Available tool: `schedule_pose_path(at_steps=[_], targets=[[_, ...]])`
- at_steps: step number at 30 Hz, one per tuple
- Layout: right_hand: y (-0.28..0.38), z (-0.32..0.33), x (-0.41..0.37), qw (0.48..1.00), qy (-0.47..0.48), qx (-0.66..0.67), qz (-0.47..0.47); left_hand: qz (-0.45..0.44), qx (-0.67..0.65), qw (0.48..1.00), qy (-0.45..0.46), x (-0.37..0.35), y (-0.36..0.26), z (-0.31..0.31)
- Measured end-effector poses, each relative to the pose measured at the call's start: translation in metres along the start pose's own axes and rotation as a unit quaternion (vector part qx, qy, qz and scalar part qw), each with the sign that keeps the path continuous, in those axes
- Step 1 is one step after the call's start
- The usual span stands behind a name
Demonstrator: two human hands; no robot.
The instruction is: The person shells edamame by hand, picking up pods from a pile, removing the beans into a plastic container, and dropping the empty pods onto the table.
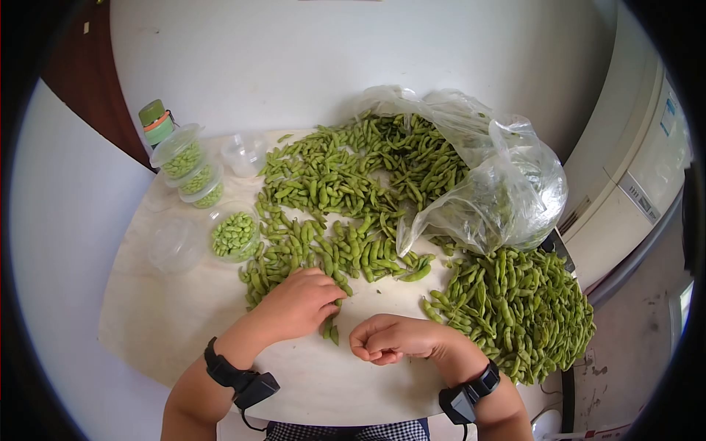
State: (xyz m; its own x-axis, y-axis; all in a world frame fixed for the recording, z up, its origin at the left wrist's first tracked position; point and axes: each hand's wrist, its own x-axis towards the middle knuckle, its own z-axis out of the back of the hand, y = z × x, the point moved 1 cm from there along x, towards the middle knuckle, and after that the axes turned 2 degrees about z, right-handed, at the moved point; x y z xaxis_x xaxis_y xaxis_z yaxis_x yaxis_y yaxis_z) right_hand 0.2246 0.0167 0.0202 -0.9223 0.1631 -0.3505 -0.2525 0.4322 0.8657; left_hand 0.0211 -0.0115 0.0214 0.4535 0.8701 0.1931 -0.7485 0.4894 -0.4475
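My left hand (298, 303) lies at the near edge of the spread edamame pods (327, 187), its fingers bent and closed around a green pod. More pods touch its fingertips, and a few lie just below the thumb. To its right, my right hand (397, 339) is held over the bare tabletop, fingers curled into a loose fist. What it holds, if anything, is hidden. Left of the pods stands a clear round tub (234, 234) of shelled green beans.
Lidded tubs (195, 170) of beans are stacked at the back left, beside a green bottle (156, 121). An upside-down clear lid or tub (176, 244) and another clear tub (244, 154) stand nearby. A plastic bag (507, 184) and a second pod heap (518, 312) are at right.
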Motion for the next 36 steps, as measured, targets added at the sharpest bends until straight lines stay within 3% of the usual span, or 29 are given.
schedule_pose_path(at_steps=[3, 5, 6, 9, 10, 12, 19, 21, 29, 36], targets=[[-0.005, 0.008, 0.002, 0.995, -0.057, -0.069, -0.046, 0.013, 0.005, 1.000, 0.003, 0.000, -0.006, 0.004], [-0.006, 0.021, -0.001, 0.934, -0.302, -0.181, 0.061, 0.025, 0.007, 1.000, 0.009, 0.001, -0.009, 0.005], [-0.004, 0.025, -0.002, 0.900, -0.356, -0.236, 0.089, 0.031, 0.015, 0.999, 0.009, 0.000, -0.010, 0.003], [-0.008, 0.030, 0.003, 0.880, -0.389, -0.232, 0.142, 0.031, 0.022, 0.999, 0.001, -0.001, -0.010, -0.001], [-0.009, 0.026, 0.004, 0.880, -0.389, -0.233, 0.142, 0.026, 0.021, 0.999, -0.007, -0.001, -0.011, -0.002], [-0.011, 0.014, 0.010, 0.930, -0.325, -0.124, 0.124, 0.033, 0.025, 0.999, -0.011, 0.000, -0.012, -0.003], [-0.007, -0.003, 0.012, 0.941, -0.318, -0.051, 0.106, 0.055, -0.093, 0.990, -0.091, -0.001, -0.019, 0.000], [-0.007, -0.002, 0.011, 0.950, -0.294, 0.042, 0.100, 0.044, -0.107, 0.989, -0.091, -0.001, -0.019, -0.003], [-0.011, 0.001, 0.014, 0.934, -0.302, 0.110, 0.160, 0.030, -0.143, 0.987, -0.070, 0.000, -0.021, -0.003], [-0.013, 0.000, 0.015, 0.931, -0.293, 0.141, 0.165, 0.030, -0.077, 0.989, -0.124, -0.001, -0.023, -0.003]])
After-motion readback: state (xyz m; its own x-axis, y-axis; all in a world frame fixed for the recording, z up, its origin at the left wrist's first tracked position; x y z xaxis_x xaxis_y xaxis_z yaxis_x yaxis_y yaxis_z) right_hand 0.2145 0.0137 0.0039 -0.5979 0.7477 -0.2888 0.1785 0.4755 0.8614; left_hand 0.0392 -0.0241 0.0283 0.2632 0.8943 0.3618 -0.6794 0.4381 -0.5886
